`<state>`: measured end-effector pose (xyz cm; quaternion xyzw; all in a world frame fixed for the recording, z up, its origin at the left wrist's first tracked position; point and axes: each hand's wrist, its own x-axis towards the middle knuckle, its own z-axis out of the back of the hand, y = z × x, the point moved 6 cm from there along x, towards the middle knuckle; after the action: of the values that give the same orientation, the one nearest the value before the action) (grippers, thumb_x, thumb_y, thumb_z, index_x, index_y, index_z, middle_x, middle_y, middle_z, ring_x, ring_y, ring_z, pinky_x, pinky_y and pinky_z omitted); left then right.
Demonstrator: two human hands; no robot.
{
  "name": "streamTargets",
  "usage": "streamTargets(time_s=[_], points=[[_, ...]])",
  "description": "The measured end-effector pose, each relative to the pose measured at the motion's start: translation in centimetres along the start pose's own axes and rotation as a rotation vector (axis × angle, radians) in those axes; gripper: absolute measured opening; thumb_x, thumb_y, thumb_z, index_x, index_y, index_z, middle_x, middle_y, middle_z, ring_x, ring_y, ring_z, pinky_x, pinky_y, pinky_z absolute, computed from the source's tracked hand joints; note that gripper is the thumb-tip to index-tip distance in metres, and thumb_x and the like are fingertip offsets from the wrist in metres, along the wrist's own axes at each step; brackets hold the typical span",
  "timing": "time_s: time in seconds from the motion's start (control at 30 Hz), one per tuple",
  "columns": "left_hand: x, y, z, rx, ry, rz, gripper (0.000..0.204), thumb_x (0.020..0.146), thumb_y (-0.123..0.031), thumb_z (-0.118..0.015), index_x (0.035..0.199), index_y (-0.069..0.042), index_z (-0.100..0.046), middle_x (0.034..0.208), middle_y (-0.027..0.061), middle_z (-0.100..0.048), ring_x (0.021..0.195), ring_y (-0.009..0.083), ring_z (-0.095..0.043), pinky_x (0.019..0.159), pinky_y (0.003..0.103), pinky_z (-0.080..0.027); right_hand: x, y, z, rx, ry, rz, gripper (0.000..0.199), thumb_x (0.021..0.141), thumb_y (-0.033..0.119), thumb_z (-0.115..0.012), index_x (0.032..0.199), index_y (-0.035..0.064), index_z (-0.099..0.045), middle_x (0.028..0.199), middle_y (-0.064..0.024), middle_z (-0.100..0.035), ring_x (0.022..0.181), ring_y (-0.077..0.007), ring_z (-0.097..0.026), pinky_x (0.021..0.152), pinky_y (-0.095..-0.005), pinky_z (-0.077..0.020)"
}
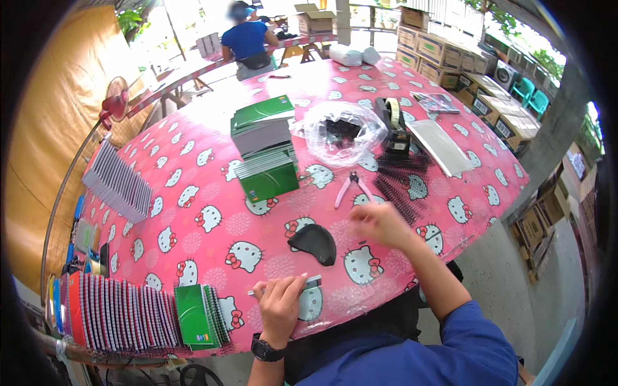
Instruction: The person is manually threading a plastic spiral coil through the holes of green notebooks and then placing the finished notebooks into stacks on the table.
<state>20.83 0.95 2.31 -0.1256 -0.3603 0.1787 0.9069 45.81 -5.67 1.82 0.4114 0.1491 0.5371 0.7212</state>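
My left hand [280,303], with a black watch on its wrist, is closed on a thin whitish-grey strip [313,282] near the table's front edge; only its ends show. Over the table to the right, my right hand [384,225] is raised with bent fingers, smeared by motion, and whether it pinches anything is unclear. Between the hands and a bit farther off lies a flat black half-round piece [314,243]. Pink-handled cutters [353,188] lie just beyond the right hand. Beside them are several black spiral binding coils [400,186].
Green notebooks [267,177] are stacked mid-table, with more spiral notebooks [122,312] at front left and a paper stack [118,182] at left. A plastic bag [344,132], tape dispenser [394,125] and clear sheets [441,147] lie beyond. A person in blue [248,42] is at the back.
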Motion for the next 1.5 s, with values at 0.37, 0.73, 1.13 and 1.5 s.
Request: streamTargets(time_s=[0.37,0.73,1.13,1.5], points=[[-0.1,-0.4,-0.2,-0.016,-0.065,-0.057,0.028,0.073,-0.003,-0.065,0.096,-0.017,-0.072,0.092,-0.0026,-0.065,0.08,0.0128,-0.058,0.078,0.033,-0.032,1.0,-10.0,4.4,-0.727,-0.429,-0.182,0.025,0.071,0.012,-0.071,0.093,0.0039,-0.063,0.09,-0.0133,-0.059,0.093,-0.0314,-0.056,0.082,-0.0393,-0.0481],[1.1,-0.1,-0.7,-0.002,-0.067,-0.004,0.025,0.071,-0.005,-0.071,0.095,-0.012,-0.071,0.085,0.0008,-0.064,0.077,0.0168,-0.057,0.075,0.033,-0.033,0.1,-4.3,6.3,-0.427,-0.487,0.097,0.025,0.083,-0.001,-0.054,0.107,0.0026,-0.058,0.097,-0.0174,-0.052,0.095,-0.0344,-0.053,0.083,-0.0407,-0.0448],[1.1,0.2,-0.8,-0.039,-0.069,0.042,0.022,0.071,-0.015,-0.075,0.091,-0.013,-0.068,0.081,-0.0014,-0.062,0.075,0.0164,-0.055,0.076,0.034,-0.032,-2.7,5.9,-2.4,0.157,0.189,0.245,0.028,0.076,-0.001,-0.067,0.104,0.0047,-0.067,0.083,-0.0068,-0.066,0.075,-0.0163,-0.063,0.068,-0.0283,-0.0495],[0.7,0.4,-0.6,-0.06,-0.071,0.047,0.022,0.071,-0.017,-0.075,0.092,-0.014,-0.067,0.081,-0.0032,-0.061,0.075,0.0148,-0.055,0.076,0.034,-0.031,-2.6,6.1,-4.5,0.236,0.212,0.235,0.026,0.07,-0.006,-0.066,0.094,0.0044,-0.065,0.087,-0.0086,-0.059,0.083,-0.024,-0.06,0.072,-0.0334,-0.0489]])
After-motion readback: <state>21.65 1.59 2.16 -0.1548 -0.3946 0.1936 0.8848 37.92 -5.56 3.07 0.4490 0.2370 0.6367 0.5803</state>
